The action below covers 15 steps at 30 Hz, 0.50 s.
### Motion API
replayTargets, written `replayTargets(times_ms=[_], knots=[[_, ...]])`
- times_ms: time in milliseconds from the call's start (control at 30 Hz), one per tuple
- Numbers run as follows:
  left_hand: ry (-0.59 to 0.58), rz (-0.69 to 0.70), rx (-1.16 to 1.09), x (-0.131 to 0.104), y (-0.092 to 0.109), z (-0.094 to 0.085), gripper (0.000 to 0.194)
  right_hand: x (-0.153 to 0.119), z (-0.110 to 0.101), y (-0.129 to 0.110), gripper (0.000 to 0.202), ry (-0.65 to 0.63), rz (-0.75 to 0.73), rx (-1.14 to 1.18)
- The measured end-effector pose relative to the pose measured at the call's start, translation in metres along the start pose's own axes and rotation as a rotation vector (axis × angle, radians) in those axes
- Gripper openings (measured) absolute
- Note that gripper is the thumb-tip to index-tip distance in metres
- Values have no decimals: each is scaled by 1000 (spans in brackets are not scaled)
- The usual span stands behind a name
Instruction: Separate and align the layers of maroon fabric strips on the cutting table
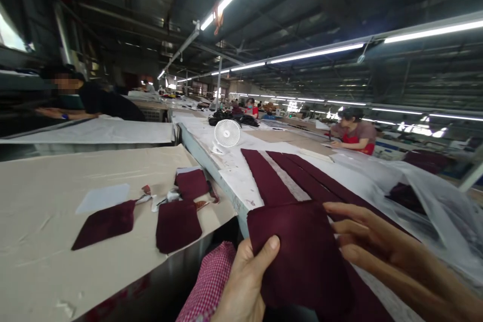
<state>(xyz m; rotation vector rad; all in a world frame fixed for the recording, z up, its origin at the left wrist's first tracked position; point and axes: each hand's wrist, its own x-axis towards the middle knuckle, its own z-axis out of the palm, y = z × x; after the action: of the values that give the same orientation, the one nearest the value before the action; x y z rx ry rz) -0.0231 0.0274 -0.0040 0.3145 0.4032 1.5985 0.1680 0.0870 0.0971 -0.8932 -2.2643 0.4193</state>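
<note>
A maroon fabric piece (298,256) with rounded corners is held up in front of me. My left hand (251,276) grips its left edge, thumb on top and fingers underneath. At its right edge is my right hand (381,246), fingers stretched out and apart; whether the fingertips touch the cloth I cannot tell. Behind the held piece, long maroon fabric strips (271,181) lie on the white table (241,176). To the left, more cut maroon pieces (179,226) rest on a cream-covered table (33,196).
A small white fan (227,134) stands on the white table, with a dark heap (222,116) behind it. Clear plastic sheeting (422,201) covers the right side. Co-workers are at the left (101,100) and right (354,131). A gap separates the two tables.
</note>
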Motion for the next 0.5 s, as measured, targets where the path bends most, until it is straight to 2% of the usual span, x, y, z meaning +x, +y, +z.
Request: replayTargets(times_ms=[133,300,400,500], knots=[[30,13,31,-8,-1,4,24,1,7,-3,46,83,46,170],[22,50,88,-12,-5,7,31,-7,6,0,41,132,4,161],[27,41,166,-16,-6,9,32,-12,2,-7,31,82,12,171],[4,72,241,-20,-7,11,33,-17,-2,-13,30,18,40,187]])
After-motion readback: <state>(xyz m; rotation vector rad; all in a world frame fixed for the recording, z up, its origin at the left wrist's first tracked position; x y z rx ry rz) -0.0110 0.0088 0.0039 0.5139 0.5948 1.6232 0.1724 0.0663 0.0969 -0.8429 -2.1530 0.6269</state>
